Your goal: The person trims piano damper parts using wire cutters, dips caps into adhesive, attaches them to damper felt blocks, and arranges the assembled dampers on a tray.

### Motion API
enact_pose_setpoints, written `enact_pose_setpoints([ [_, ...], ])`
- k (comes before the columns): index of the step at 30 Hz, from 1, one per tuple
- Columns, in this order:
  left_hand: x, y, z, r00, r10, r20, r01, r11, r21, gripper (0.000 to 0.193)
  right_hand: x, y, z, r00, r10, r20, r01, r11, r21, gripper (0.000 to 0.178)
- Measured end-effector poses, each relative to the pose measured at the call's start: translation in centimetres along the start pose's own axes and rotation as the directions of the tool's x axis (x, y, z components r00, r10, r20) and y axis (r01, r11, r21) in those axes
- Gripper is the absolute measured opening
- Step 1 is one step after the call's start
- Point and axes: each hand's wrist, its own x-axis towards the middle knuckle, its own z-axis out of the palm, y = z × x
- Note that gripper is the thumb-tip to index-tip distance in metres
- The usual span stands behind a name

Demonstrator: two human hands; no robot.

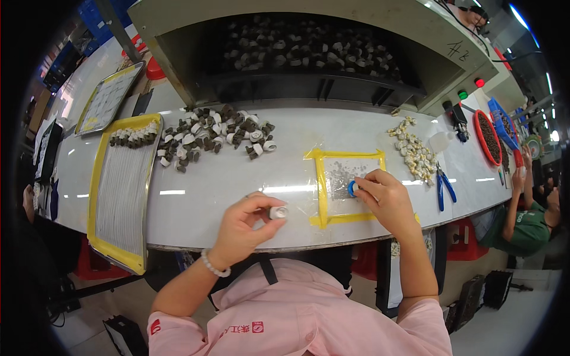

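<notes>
My left hand point(244, 228), with a beaded bracelet at its wrist, pinches a small white round cap-like part point(278, 212) between thumb and fingertips, above the white table. In my right hand point(389, 202) is a small round blue piece point(351, 188), gripped by thumb and fingers. It sits over a speckled sheet framed with yellow tape point(321, 190); whether it touches the sheet I cannot tell. A pile of white parts with dark stems point(205, 135) lies beyond my left hand. Past my right hand are a heap of cream-coloured pieces point(411, 151) and blue-handled pliers point(442, 187).
A yellow-edged tray point(122, 190) stands at the left with a row of the stemmed parts at its far end. A large metal machine point(178, 59) with a dark bin of parts spans the back. Red baskets point(488, 136) and another person point(525, 219) are at right.
</notes>
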Motion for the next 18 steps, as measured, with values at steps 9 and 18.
enact_pose_setpoints([
  [9,0.1,-1.7,3.2,1.0,-0.007,0.004,0.007,0.97,-0.242,0.029,0.6,-0.6,-0.6,0.992,-0.022,0.127,0.041,0.989,-0.142,0.015],
  [18,0.1,-1.5,3.5,0.99,-0.114,0.079,0.133,0.944,-0.302,0.031,-0.9,-0.2,0.2,0.993,0.113,-0.014,-0.111,0.987,0.113,0.021],
])
